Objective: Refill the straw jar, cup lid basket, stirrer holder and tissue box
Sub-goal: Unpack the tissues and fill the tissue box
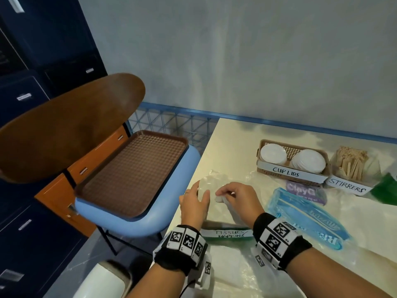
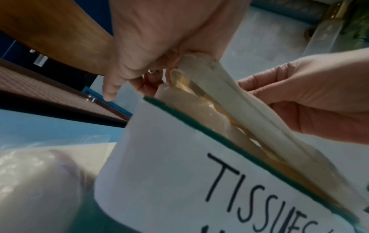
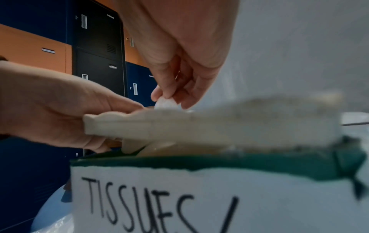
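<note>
Tissues [image 3: 199, 126] sit pinched in both your hands' fingers [image 3: 169, 93] over the box [image 3: 179, 197]; next, seat them inside.

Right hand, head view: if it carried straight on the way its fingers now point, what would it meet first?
Probably the left hand. The right hand points leftward across the stack of tissues over the tissue box, and the left hand's fingers lie just beyond, though depth is unclear.
</note>
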Motion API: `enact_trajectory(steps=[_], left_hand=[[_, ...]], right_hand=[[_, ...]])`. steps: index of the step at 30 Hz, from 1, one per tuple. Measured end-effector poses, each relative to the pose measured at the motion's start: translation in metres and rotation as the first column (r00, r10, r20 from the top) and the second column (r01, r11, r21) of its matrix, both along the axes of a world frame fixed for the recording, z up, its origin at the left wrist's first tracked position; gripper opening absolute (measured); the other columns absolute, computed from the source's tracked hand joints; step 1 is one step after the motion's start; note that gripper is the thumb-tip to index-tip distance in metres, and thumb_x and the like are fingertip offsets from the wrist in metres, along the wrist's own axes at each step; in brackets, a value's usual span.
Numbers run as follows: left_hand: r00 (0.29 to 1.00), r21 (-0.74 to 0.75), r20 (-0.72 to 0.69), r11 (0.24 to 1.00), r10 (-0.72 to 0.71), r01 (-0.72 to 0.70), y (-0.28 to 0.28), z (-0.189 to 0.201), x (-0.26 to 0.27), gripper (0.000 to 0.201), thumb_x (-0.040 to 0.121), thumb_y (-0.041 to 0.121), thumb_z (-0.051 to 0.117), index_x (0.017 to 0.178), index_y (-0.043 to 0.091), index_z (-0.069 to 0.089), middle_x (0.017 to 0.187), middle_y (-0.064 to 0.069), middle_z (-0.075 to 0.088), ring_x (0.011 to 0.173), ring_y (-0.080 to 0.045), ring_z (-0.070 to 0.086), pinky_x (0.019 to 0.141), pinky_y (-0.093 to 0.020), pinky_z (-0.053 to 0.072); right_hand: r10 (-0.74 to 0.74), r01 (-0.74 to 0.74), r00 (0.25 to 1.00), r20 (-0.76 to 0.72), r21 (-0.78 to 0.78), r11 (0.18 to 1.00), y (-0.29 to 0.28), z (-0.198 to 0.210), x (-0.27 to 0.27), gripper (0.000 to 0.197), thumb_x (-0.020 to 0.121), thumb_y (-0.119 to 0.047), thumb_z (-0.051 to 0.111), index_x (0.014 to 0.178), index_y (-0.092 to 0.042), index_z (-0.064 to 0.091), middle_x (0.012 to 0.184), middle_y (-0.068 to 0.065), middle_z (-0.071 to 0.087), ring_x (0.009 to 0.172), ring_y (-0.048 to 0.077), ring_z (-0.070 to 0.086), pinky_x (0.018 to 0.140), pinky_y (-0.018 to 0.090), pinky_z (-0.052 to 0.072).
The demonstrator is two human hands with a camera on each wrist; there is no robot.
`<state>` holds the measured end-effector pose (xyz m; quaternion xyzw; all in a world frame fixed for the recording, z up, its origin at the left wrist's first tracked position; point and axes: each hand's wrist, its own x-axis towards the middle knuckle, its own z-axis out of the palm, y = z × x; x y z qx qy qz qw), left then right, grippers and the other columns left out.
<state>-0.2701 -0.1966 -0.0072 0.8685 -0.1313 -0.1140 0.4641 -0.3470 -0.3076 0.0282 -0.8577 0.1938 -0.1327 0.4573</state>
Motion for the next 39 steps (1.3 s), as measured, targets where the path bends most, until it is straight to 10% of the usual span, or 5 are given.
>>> enact_trajectory(steps=[6, 13, 21, 26, 39], left_hand=[[0.995, 0.017, -0.066, 0.997, 0.072, -0.071, 0.007, -0.014, 0.002, 0.039, 0.096, 0.027, 0.045, 0.132, 0.014, 0.051, 0.124, -0.013, 0.053, 0.121, -0.030, 0.035, 0.099, -0.034, 0.032], [0.989, -0.046, -0.094, 0.992, 0.114, -0.119, 0.002, -0.017, -0.001, 0.035, 0.097, 0.023, 0.041, 0.126, 0.010, 0.056, 0.125, -0.016, 0.048, 0.117, -0.029, 0.040, 0.101, -0.035, 0.033], [0.984, -0.183, -0.033, 0.967, 0.175, -0.178, -0.010, -0.017, -0.011, 0.034, 0.099, 0.008, 0.033, 0.126, 0.001, 0.053, 0.132, -0.012, 0.048, 0.118, -0.023, 0.046, 0.094, -0.018, 0.029], [0.977, -0.192, -0.084, 0.959, 0.197, -0.210, -0.010, -0.024, -0.017, 0.040, 0.101, 0.012, 0.030, 0.140, 0.007, 0.039, 0.145, -0.008, 0.042, 0.134, -0.024, 0.039, 0.112, -0.032, 0.026], [0.996, 0.042, -0.078, 0.998, 0.039, -0.036, -0.007, -0.028, -0.017, 0.047, 0.100, 0.012, 0.027, 0.147, 0.012, 0.022, 0.148, -0.012, 0.036, 0.135, -0.028, 0.037, 0.113, -0.045, 0.027]], right_hand=[[-0.033, 0.027, 0.998, 0.060, 0.096, 0.995, -0.011, -0.002, -0.006, 0.032, 0.088, 0.001, 0.055, 0.081, -0.029, 0.065, 0.091, -0.006, 0.066, 0.088, 0.007, 0.060, 0.082, 0.015, 0.047], [-0.213, 0.216, 0.971, -0.106, 0.020, 0.976, -0.034, -0.021, -0.026, 0.051, 0.094, -0.030, 0.050, 0.142, -0.019, 0.033, 0.145, 0.002, 0.033, 0.131, 0.017, 0.037, 0.105, 0.025, 0.030], [-0.267, 0.269, 0.962, -0.061, 0.393, 0.879, -0.036, -0.038, -0.026, 0.045, 0.094, -0.036, 0.049, 0.138, -0.029, 0.040, 0.146, -0.002, 0.038, 0.135, 0.018, 0.036, 0.114, 0.043, 0.030], [-0.160, 0.189, 0.972, -0.169, 0.173, 0.967, -0.044, -0.023, -0.018, 0.046, 0.098, -0.027, 0.043, 0.143, -0.019, 0.035, 0.150, 0.000, 0.034, 0.137, 0.017, 0.032, 0.113, 0.030, 0.025], [-0.299, 0.308, 0.950, -0.091, 0.120, 0.944, -0.037, -0.042, -0.024, 0.042, 0.098, -0.019, 0.044, 0.139, -0.011, 0.042, 0.145, 0.006, 0.042, 0.133, 0.019, 0.039, 0.109, 0.026, 0.028]])
